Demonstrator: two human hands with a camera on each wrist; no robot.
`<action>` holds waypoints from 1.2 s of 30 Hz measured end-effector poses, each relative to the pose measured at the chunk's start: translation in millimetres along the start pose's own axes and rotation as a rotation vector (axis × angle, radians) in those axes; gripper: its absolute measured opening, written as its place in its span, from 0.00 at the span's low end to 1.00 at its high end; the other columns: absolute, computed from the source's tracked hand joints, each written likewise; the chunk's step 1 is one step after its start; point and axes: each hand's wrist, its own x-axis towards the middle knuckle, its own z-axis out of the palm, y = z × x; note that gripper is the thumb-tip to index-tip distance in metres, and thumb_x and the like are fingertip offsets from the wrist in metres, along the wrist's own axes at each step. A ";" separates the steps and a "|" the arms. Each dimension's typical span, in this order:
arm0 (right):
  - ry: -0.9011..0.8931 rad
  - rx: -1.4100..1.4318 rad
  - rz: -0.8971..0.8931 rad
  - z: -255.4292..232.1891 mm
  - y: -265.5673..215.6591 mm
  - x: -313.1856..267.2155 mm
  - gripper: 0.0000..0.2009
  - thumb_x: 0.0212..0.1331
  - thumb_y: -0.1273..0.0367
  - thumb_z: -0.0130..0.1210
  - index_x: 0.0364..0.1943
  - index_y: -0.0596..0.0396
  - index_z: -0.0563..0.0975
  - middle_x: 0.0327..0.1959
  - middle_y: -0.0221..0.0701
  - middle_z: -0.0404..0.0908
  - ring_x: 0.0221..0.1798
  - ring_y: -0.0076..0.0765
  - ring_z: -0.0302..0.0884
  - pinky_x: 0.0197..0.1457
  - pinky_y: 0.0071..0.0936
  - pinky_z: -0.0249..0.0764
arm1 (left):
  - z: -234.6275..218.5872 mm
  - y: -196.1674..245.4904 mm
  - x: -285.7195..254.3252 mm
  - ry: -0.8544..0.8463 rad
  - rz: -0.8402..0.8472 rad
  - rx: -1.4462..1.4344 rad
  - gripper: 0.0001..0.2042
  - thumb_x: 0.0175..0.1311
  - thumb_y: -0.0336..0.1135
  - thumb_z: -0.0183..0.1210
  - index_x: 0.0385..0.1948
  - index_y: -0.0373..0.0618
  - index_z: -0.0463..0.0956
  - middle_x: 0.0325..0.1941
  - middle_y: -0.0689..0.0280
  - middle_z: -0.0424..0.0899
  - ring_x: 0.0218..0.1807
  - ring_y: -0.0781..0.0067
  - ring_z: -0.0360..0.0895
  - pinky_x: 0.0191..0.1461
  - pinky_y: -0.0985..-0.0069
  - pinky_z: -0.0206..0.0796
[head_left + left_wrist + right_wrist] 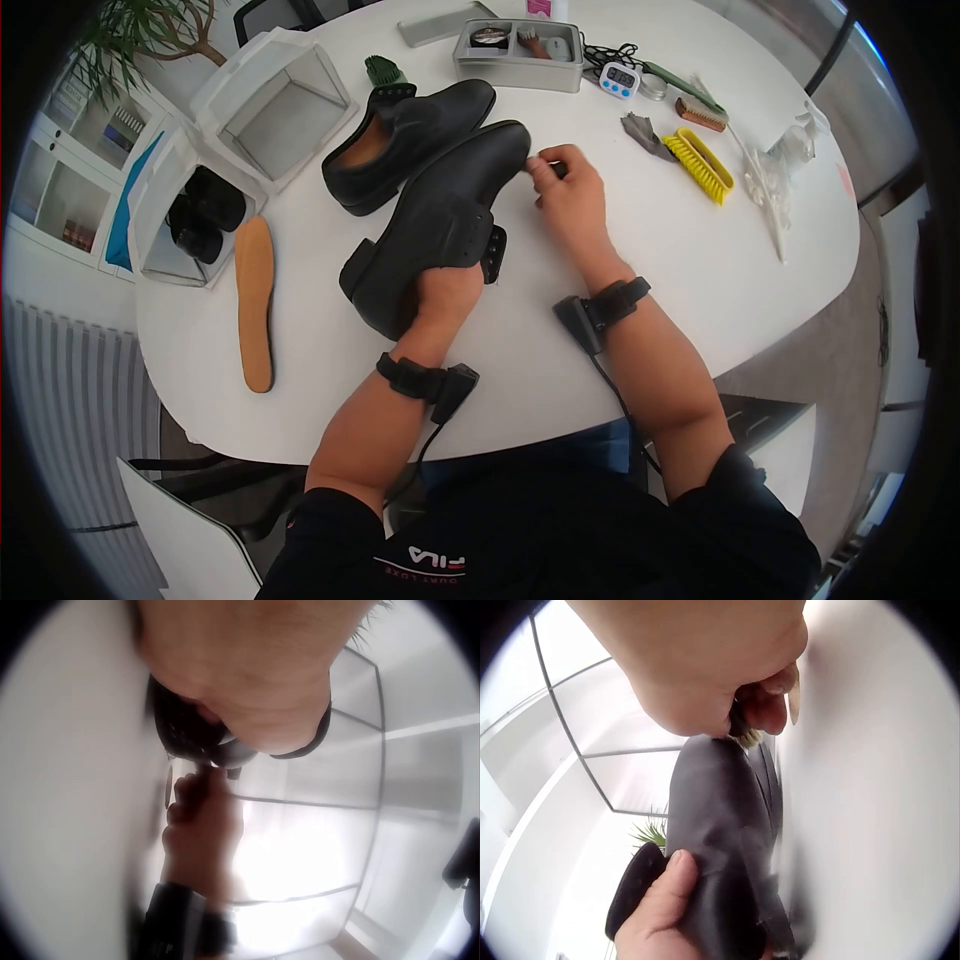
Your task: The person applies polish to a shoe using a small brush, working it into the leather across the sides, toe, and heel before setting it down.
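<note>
A black leather shoe [450, 190] is held tilted by the left hand [447, 297], whose fingers reach into its opening. In the right wrist view the left thumb lies on the upper of the shoe [716, 802]. Pinched in the curled fingers of the right hand [575, 200] is a small dark brush with pale bristles [748, 738], touching the shoe's toe end; the head view mostly hides it. The other black shoe [400, 135] stands just behind, on the table.
At the left lie a tan insole [256, 300] and white boxes [285, 110], one holding dark items. A metal tin [518, 72], a green brush [383, 70], a timer [619, 80], a grey cloth [648, 136] and a yellow brush [699, 165] are at the back and right.
</note>
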 end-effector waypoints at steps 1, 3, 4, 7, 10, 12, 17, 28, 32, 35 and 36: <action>-0.002 -0.005 -0.004 0.6 3.0 0.9 0.14 0.68 0.61 0.65 0.45 0.58 0.83 0.31 0.39 0.88 0.33 0.42 0.87 0.40 0.38 0.81 | -2.1 1.6 1.5 0.038 0.020 -0.045 0.11 0.68 0.25 0.65 0.50 0.39 0.87 0.53 0.54 0.89 0.55 0.49 0.85 0.63 0.59 0.73; -0.005 0.357 0.072 1.2 -11.6 -3.5 0.12 0.70 0.63 0.63 0.44 0.61 0.82 0.29 0.35 0.85 0.28 0.33 0.83 0.33 0.30 0.79 | -7.9 4.4 6.3 0.056 0.012 -0.051 0.10 0.68 0.24 0.65 0.48 0.39 0.88 0.51 0.54 0.89 0.53 0.50 0.85 0.61 0.60 0.74; -0.125 0.414 0.171 -3.3 -17.1 -9.8 0.11 0.72 0.65 0.62 0.44 0.61 0.80 0.28 0.32 0.83 0.25 0.27 0.80 0.28 0.25 0.75 | -10.6 6.7 8.9 0.069 0.008 -0.054 0.09 0.67 0.23 0.65 0.46 0.38 0.88 0.50 0.54 0.89 0.52 0.50 0.85 0.60 0.60 0.75; -0.491 0.496 0.331 7.2 -17.4 -21.5 0.09 0.72 0.67 0.61 0.45 0.59 0.80 0.27 0.32 0.82 0.23 0.27 0.79 0.25 0.22 0.70 | -22.5 12.6 18.9 0.108 -0.159 -0.303 0.08 0.66 0.23 0.66 0.44 0.38 0.88 0.46 0.54 0.89 0.50 0.50 0.85 0.56 0.61 0.76; -0.418 0.679 0.328 -0.3 -13.3 -10.7 0.09 0.74 0.66 0.58 0.46 0.57 0.79 0.27 0.30 0.82 0.24 0.27 0.80 0.24 0.23 0.69 | -24.4 6.8 20.0 0.199 -0.018 -0.144 0.08 0.64 0.22 0.67 0.43 0.38 0.88 0.44 0.55 0.89 0.48 0.51 0.85 0.53 0.62 0.76; -0.246 0.907 0.348 -5.5 -10.1 -1.4 0.08 0.76 0.65 0.54 0.46 0.55 0.78 0.27 0.30 0.83 0.25 0.28 0.80 0.23 0.23 0.69 | -26.3 8.9 22.0 0.219 0.007 -0.186 0.08 0.65 0.22 0.64 0.43 0.37 0.87 0.44 0.54 0.88 0.47 0.51 0.85 0.53 0.60 0.76; -0.505 0.953 0.517 -2.8 -1.1 -3.9 0.08 0.75 0.64 0.54 0.42 0.54 0.79 0.25 0.30 0.82 0.19 0.27 0.76 0.18 0.23 0.65 | -27.0 13.5 24.3 0.280 0.055 -0.130 0.08 0.62 0.20 0.67 0.41 0.38 0.89 0.44 0.56 0.89 0.46 0.51 0.86 0.51 0.63 0.77; -0.257 1.059 0.291 -18.6 -15.3 5.2 0.10 0.75 0.62 0.57 0.44 0.56 0.78 0.25 0.32 0.83 0.22 0.27 0.79 0.22 0.23 0.71 | -16.5 10.8 14.8 0.221 -0.012 -0.218 0.10 0.68 0.22 0.57 0.47 0.37 0.86 0.49 0.54 0.89 0.51 0.49 0.85 0.61 0.57 0.75; -0.307 0.359 0.035 -2.0 -27.4 -24.8 0.12 0.70 0.63 0.64 0.43 0.60 0.81 0.26 0.30 0.82 0.27 0.22 0.79 0.28 0.24 0.74 | -13.4 7.8 15.0 0.214 0.054 0.009 0.11 0.70 0.23 0.57 0.48 0.39 0.85 0.49 0.55 0.88 0.51 0.52 0.84 0.59 0.58 0.75; -0.410 0.271 -0.043 5.6 -24.7 -28.9 0.12 0.70 0.64 0.64 0.42 0.60 0.81 0.26 0.29 0.82 0.28 0.22 0.78 0.29 0.22 0.74 | -17.0 4.0 19.7 -0.008 -0.240 -0.472 0.10 0.72 0.27 0.57 0.49 0.41 0.85 0.48 0.56 0.87 0.51 0.54 0.84 0.59 0.61 0.75; -0.386 0.207 -0.050 5.5 -25.9 -29.8 0.11 0.70 0.64 0.64 0.42 0.60 0.82 0.26 0.29 0.82 0.28 0.22 0.77 0.30 0.21 0.74 | -7.3 -1.1 15.7 0.043 -0.143 -0.305 0.09 0.73 0.28 0.57 0.48 0.41 0.84 0.47 0.57 0.86 0.51 0.55 0.83 0.58 0.62 0.74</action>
